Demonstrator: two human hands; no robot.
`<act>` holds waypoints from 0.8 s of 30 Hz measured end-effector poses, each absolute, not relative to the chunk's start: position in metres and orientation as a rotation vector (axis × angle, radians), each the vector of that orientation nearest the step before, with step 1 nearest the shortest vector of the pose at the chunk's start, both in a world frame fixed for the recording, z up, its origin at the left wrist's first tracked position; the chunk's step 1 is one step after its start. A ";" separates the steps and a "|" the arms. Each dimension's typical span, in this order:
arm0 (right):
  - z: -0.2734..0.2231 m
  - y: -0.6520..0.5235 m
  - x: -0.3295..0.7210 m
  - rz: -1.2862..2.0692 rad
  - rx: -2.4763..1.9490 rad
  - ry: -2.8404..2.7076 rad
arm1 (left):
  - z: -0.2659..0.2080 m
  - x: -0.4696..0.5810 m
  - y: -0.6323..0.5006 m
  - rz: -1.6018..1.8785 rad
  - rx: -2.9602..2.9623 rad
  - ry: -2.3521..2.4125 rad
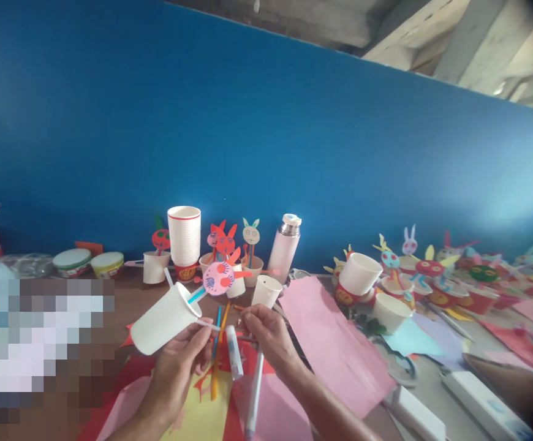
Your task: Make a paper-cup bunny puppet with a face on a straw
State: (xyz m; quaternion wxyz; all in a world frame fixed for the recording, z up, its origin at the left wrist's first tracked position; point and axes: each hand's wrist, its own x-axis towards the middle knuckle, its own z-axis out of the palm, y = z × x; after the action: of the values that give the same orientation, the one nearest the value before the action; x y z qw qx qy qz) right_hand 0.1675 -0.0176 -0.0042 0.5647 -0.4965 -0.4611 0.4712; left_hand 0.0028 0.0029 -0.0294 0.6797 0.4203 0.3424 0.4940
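My left hand [177, 367] grips a white paper cup [163, 321], tilted with its mouth toward the upper right. A pink paper rabbit face [219, 278] with red ears and drawn eyes rises from the cup on a blue strip. Thin white sticks jut from the cup's sides, one of them by my left thumb. Just right of the cup, my right hand [271, 337] has its thumb and fingers pinched together; what they hold, if anything, is too small to make out. A glue stick [234, 352] and a white marker [255, 395] lie below, between my hands.
A stack of paper cups [184, 236] and a pink thermos [285, 248] stand along the blue wall [266, 135]. Several cups with paper animal heads line the back and right. Pink paper [331, 337] lies right of my hands. Part of the left side is pixelated.
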 end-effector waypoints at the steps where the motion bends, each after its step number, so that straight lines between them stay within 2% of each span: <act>1: -0.004 -0.017 0.168 1.111 -1.176 -1.086 | -0.028 0.002 0.003 1.118 0.940 0.777; 6: -0.006 -0.016 0.172 1.038 -1.187 -1.165 | -0.023 0.001 0.004 1.163 0.905 0.808; 17: -0.014 -0.017 0.189 0.507 -1.611 -1.635 | -0.010 -0.008 0.015 1.285 0.932 0.817; 24: -0.003 -0.024 0.184 0.253 -1.681 -1.936 | -0.002 -0.019 0.025 1.354 0.969 0.838</act>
State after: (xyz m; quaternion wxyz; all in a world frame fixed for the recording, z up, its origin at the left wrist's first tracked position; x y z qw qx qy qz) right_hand 0.1844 -0.0242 -0.0026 0.2786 -0.6266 -0.7217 0.0942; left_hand -0.0185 0.0249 -0.0018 0.5962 0.4175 0.3608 0.5831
